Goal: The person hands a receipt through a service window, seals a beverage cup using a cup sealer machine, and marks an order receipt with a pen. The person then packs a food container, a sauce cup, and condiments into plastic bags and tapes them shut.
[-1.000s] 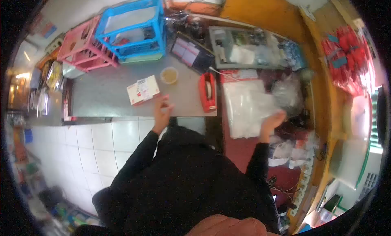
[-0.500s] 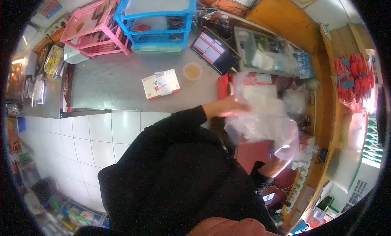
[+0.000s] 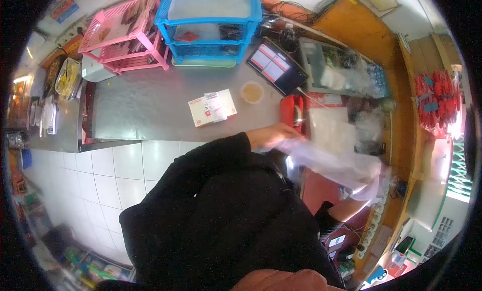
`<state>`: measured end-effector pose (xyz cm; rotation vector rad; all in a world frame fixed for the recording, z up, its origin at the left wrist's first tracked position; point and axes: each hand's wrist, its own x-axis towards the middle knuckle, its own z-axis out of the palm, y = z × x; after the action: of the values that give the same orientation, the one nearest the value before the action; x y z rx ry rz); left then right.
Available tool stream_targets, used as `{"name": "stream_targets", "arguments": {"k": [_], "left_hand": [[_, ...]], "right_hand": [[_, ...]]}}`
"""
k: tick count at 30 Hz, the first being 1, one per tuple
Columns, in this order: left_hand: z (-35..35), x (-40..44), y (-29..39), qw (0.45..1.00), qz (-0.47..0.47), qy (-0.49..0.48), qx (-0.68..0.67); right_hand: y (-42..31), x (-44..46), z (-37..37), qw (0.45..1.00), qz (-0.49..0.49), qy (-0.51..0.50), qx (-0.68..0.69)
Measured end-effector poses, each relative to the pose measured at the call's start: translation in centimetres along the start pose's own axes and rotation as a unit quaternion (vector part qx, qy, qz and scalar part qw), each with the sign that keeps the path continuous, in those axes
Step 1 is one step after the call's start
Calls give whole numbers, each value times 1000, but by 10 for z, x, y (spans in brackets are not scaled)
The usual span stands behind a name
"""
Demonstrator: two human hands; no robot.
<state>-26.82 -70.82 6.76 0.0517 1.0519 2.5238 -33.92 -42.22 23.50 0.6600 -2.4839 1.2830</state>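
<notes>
A translucent plastic bag [image 3: 331, 160], blurred by motion, stretches between my two hands over the right side of the counter. My left hand [image 3: 277, 134] is closed on its left end, close to a red stapler-like object [image 3: 292, 110]. At the bag's other end my right hand [image 3: 370, 179] grips the plastic, which partly covers its smeared fingers. On the metal counter to the left lie a white and red box [image 3: 198, 113] with a label on top and a lidded round tub [image 3: 252, 92] of light brown contents.
Blue tiered trays [image 3: 208, 37] and a pink rack [image 3: 123, 40] stand along the back. A tablet [image 3: 277, 67] leans near a clear bin [image 3: 331, 65] of packets. Red packets [image 3: 437, 100] hang at right. A lit phone [image 3: 336, 241] lies low on the right.
The bag has dropped lower and stretched into a narrower band, uncovering the pale stack behind it. My right hand has moved right and slightly up. The view has shifted a little.
</notes>
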Motion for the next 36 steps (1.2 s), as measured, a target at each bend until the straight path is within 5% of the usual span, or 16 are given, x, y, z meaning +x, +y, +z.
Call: {"name": "stream_targets", "arguments": {"k": [2,5,9,11,12,14,15,16,17,18,21,23,24,29,31,36], "left_hand": [[-16,2,-11,1000,-3,-7,-4],[-5,-8,2,1000,-3,-25,15],[-17,-3,-2,995,8,0,-95],[-12,-15,14,984,39,14,-171],[-12,-18,17,980,52,20,-192],[-15,-20,15,983,65,35,-166],[-33,-9,-6,981,95,-35,-163],[-64,11,-41,974,124,-105,-158],[-81,22,-61,961,152,-175,-154],[-2,-23,26,999,27,-13,-43],[6,-7,11,999,10,13,-35],[15,-13,14,999,25,-10,34],[12,-9,16,999,-41,-14,18],[4,-9,-7,998,37,-17,51],[7,-24,20,993,-107,42,2],[-22,-17,5,991,19,99,91]], "right_hand": [[-5,8,14,984,117,63,120],[-22,22,31,888,294,173,309],[-40,26,46,778,388,294,396],[-36,19,52,790,344,350,369],[-33,12,59,862,195,356,303],[-34,8,58,915,96,373,122],[-42,5,61,925,47,375,27],[-39,1,64,948,-30,316,13],[-43,-3,72,967,-5,255,6],[-50,-9,83,981,21,193,-2],[-64,-23,125,992,61,-105,-19],[10,-48,168,948,199,-246,-21],[-82,-31,167,927,273,-227,-122],[-41,-40,173,920,220,-322,28],[-5,-42,175,902,162,-401,20],[-9,-35,161,940,170,-295,23]]}}
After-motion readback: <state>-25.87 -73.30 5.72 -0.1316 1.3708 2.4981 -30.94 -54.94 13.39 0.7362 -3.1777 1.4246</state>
